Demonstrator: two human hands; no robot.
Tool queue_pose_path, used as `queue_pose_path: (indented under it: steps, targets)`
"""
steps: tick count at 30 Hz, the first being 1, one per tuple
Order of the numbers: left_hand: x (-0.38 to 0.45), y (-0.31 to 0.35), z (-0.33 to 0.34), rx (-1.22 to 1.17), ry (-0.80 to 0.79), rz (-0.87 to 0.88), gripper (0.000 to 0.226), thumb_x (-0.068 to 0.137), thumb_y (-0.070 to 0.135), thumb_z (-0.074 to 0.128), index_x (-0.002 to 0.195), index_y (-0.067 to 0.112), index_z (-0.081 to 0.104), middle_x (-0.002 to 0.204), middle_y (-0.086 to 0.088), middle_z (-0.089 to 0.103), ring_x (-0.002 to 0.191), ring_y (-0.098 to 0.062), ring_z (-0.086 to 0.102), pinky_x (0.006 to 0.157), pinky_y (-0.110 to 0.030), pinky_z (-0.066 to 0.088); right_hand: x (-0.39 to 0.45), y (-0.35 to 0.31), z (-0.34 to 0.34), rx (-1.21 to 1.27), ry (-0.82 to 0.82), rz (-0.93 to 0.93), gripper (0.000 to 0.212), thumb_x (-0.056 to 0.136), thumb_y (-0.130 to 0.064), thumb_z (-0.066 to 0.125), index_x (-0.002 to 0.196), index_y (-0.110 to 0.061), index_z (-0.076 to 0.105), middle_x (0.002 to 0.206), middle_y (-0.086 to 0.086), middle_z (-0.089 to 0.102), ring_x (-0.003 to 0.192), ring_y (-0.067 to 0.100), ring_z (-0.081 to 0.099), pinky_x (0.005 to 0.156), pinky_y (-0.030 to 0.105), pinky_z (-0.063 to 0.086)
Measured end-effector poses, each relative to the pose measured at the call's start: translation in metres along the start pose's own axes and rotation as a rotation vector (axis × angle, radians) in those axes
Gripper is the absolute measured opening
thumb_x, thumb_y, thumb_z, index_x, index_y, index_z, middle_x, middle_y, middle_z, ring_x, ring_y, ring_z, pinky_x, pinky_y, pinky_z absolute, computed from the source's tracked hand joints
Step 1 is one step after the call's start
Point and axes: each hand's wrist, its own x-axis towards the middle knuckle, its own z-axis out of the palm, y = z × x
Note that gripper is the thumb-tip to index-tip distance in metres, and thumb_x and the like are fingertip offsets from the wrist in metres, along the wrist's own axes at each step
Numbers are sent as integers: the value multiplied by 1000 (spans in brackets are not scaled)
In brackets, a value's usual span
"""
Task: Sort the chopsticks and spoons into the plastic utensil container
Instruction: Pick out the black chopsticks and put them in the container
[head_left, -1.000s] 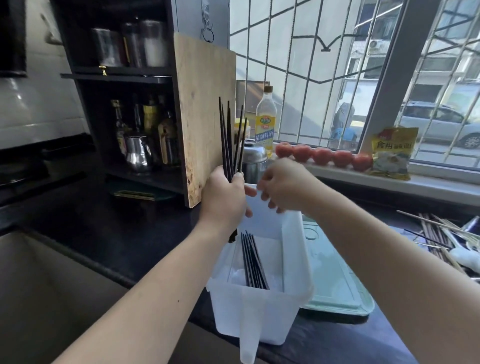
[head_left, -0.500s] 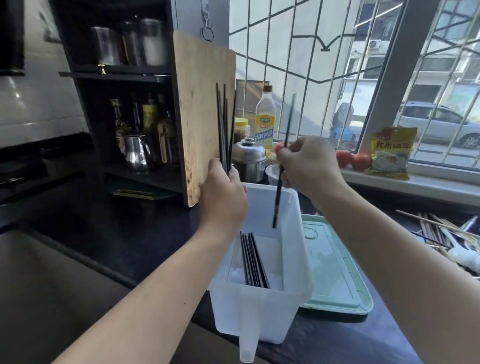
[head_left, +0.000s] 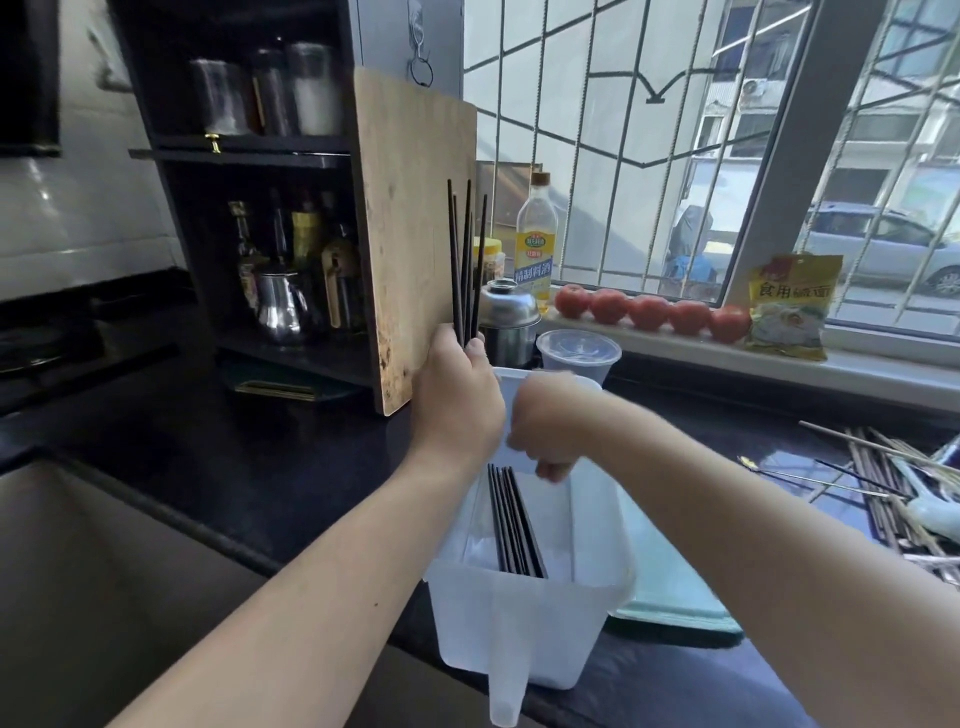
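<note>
A white translucent plastic utensil container (head_left: 530, 623) stands at the counter's front edge. Several black chopsticks (head_left: 514, 525) lie in its left part. My left hand (head_left: 457, 400) hovers over the container's far left corner, holding a bundle of black chopsticks (head_left: 464, 260) upright. My right hand (head_left: 545, 431) is lowered into the container, fingers curled at the far ends of the lying chopsticks. No chopstick shows above it, and its grip is hidden. More wooden chopsticks (head_left: 883, 483) and a white spoon (head_left: 935, 514) lie in a loose pile at the far right.
A pale green lid (head_left: 670, 587) lies right of the container. A wooden cutting board (head_left: 415, 249) leans on the dark shelf behind my left hand. A steel pot (head_left: 506, 322), a lidded plastic tub (head_left: 576, 353) and tomatoes (head_left: 649, 312) stand behind. The sink (head_left: 78, 597) is at the left.
My right hand pulled one black chopstick from the bundle, raised it, then dropped down into the container. That chopstick no longer sticks up. My left hand has barely moved.
</note>
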Motion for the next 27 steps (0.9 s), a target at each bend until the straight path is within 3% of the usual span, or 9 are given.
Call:
queue_pose_path:
  steps: [3, 7, 12, 14, 16, 18, 21, 24, 27]
  targets:
    - [1, 0, -1, -117, -72, -23, 26, 109, 24, 41, 84, 20, 43, 78, -5, 71, 53, -15, 55, 58, -29, 40, -5, 9, -27, 363, 309, -112, 16, 98, -14, 57, 94, -7, 70, 80, 11, 72, 53, 17, 68, 45, 25, 53]
    - [-5, 3, -4, -217, -198, 41, 19, 109, 22, 42, 94, 21, 54, 80, -2, 76, 50, -23, 67, 44, -30, 45, -20, 11, -33, 870, 255, -301, 18, 100, -20, 60, 92, -13, 75, 72, -2, 72, 60, 10, 67, 58, 23, 56]
    - [-11, 9, -4, -271, -300, 89, 17, 110, 26, 42, 104, 25, 59, 83, -4, 75, 61, -28, 74, 47, -43, 57, -17, 19, -30, 936, 355, -247, 12, 95, -21, 70, 93, -11, 76, 87, 12, 75, 78, 33, 70, 79, 42, 59]
    - [-10, 9, -2, -263, -211, 62, 19, 110, 24, 40, 96, 25, 53, 83, -7, 73, 61, -24, 73, 49, -46, 58, -17, 24, -36, 1070, 522, -195, 15, 98, -20, 65, 92, -8, 71, 82, 13, 74, 68, 25, 69, 72, 39, 60]
    - [-6, 6, -2, -183, -21, 111, 22, 110, 25, 39, 91, 20, 47, 78, -8, 67, 56, -19, 65, 55, -42, 57, -15, 30, -43, 847, 727, -115, 20, 99, -22, 62, 87, -7, 69, 76, 14, 74, 62, 21, 72, 64, 40, 63]
    - [-5, 3, -4, -89, 129, 226, 24, 110, 25, 40, 90, 12, 46, 68, -3, 56, 53, -10, 50, 57, -32, 45, -15, 27, -41, 409, 565, -59, 23, 97, -18, 63, 81, -3, 71, 66, 11, 73, 59, 22, 73, 64, 42, 63]
    - [-8, 4, -3, -41, 121, 263, 30, 110, 25, 42, 80, 19, 41, 63, 5, 46, 56, -3, 48, 53, -24, 34, -13, 8, -12, -12, 24, 34, 32, 95, -6, 51, 68, -1, 68, 53, 5, 70, 50, 16, 70, 59, 27, 62]
    - [-6, 5, -1, -24, 80, 160, 28, 109, 25, 43, 84, 13, 49, 70, 5, 51, 62, -2, 51, 60, -32, 29, -4, -5, 23, -129, -240, 71, 33, 94, -1, 40, 68, -3, 60, 44, 3, 64, 36, 12, 61, 45, 22, 55]
    - [-3, 5, -4, -50, 17, 26, 23, 105, 20, 41, 96, 6, 55, 72, -3, 55, 67, -25, 51, 68, -45, 43, 4, -3, 39, -145, -382, 125, 30, 97, -1, 42, 74, -2, 61, 49, 6, 65, 44, 14, 64, 58, 28, 59]
